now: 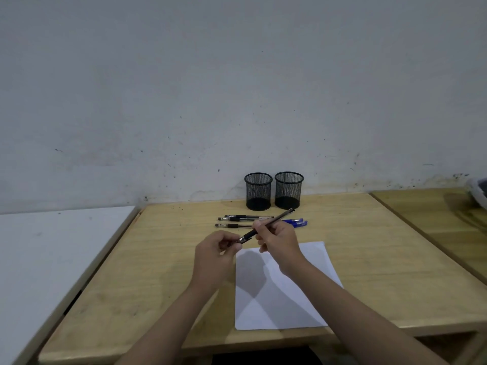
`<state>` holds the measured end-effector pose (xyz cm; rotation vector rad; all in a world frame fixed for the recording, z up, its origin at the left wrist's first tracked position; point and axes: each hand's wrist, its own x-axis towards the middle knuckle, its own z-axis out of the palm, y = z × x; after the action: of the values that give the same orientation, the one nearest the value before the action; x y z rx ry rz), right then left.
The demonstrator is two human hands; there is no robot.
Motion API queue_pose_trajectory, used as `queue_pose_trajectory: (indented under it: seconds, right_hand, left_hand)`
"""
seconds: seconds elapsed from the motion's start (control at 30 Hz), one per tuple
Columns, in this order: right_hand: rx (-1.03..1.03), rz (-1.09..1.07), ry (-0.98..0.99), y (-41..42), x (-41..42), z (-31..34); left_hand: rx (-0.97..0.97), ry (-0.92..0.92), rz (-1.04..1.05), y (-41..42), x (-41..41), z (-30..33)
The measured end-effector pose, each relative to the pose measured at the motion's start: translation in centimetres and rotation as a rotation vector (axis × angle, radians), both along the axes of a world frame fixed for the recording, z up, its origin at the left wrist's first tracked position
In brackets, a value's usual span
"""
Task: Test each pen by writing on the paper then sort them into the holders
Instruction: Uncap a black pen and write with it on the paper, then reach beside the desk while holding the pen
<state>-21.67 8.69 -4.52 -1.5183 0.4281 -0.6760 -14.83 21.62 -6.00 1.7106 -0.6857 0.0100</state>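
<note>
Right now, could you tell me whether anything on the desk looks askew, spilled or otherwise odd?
Nothing is spilled or damaged. The paper lies slightly skewed to the desk edge and bears no marks yet. Both mesh holders stand upright, and the loose pens lie in a tidy row before them.

A scuffed, pale wall (237, 88) stands beyond the fingers. A light wooden table (163, 272) lies beneath them; a white surface (47, 259) adjoins its left, another wooden table (434, 214) its right.
</note>
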Motion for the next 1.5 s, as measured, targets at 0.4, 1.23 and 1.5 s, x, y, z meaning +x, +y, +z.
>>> queue_pose_trajectory:
  seconds: [0.4, 1.23, 1.5]
  right_hand:
    - [0.055, 0.039, -0.132, -0.7, -2.7, 0.4]
    - [-1.177, -0.653, 0.573, -11.0, -25.9, -1.5]
    - [-0.944, -0.862, 0.890, -10.9, -38.6, -5.2]
  left_hand:
    - [-0.110, 0.006, -0.036, -1.2, -2.4, 1.8]
    - [0.047, -0.315, -0.722, -17.0, -14.8, 0.4]
    - [0.370, -0.686, -1.014, -25.0, -21.4, -2.4]
